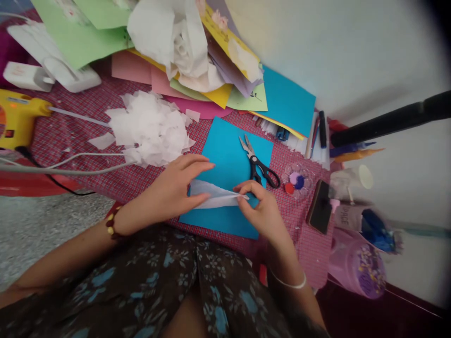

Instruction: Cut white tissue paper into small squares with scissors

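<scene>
A thin white paper piece (215, 196), gathered to a point at its right end, is held above a blue sheet (225, 141). My right hand (259, 206) pinches that narrow end between thumb and fingers. At the wide left end, my left hand (176, 188) has its fingers and thumb apart, curved around the paper's edge; whether it touches the paper is unclear. Black-handled scissors (254, 160) lie partly open on the blue sheet, just beyond my right hand. A heap of white paper pieces (151, 126) sits beyond my left hand.
A yellow glue gun (21, 119) and white cables (84, 154) are at the left. Colored papers (134, 70) are stacked at the back. To the right are a clear palette (298, 180), a dark phone (320, 206), a purple container (352, 263) and a black pole (391, 119).
</scene>
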`<state>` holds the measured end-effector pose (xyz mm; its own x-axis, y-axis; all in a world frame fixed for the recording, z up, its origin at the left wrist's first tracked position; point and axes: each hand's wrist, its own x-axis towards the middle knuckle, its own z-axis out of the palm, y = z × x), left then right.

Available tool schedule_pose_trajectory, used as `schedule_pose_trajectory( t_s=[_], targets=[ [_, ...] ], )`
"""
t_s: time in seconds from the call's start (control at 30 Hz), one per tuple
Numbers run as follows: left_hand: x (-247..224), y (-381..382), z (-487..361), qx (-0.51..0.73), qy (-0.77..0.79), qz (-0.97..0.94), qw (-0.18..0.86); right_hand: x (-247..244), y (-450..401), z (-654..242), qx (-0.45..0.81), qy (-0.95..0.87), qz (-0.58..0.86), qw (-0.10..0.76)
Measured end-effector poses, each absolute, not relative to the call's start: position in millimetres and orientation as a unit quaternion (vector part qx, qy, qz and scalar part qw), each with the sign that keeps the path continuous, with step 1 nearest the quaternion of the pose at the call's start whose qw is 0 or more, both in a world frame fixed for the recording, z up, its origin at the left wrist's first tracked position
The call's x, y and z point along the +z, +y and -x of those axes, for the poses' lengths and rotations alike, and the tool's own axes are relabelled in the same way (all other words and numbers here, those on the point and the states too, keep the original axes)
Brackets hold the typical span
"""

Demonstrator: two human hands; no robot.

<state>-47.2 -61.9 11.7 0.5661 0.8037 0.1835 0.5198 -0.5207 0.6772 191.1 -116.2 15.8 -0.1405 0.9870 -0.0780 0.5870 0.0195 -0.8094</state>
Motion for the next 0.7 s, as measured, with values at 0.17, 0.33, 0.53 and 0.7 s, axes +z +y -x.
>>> schedule_pose_trajectory(
  t_s=[0.17, 0.33, 0.53, 0.7],
  targets=[
    [40.9, -51.6, 27.4, 0.113, 0.284, -0.893, 0.329, 42.0, -118.3, -191.8, 0.335, -0.711, 0.58, 0.213],
    [45.6, -58.6, 8.4, 0.046, 0.298, -0.904, 0.305, 60.1, -113.9, -189.0, 0.283, -0.731, 0.594, 0.182],
    [23.3, -60.5, 15.8, 0.172, 0.446, -0.736, 0.48, 49.0, -100.4, -209.6, 0.257, -0.71, 0.608, 0.247],
    [3.5, -68.3, 36.2, 0.43, 0.463, -0.246, 0.734, 0.5, -94.9, -252.2, 0.112, -0.708, 0.682, 0.146]
  ],
)
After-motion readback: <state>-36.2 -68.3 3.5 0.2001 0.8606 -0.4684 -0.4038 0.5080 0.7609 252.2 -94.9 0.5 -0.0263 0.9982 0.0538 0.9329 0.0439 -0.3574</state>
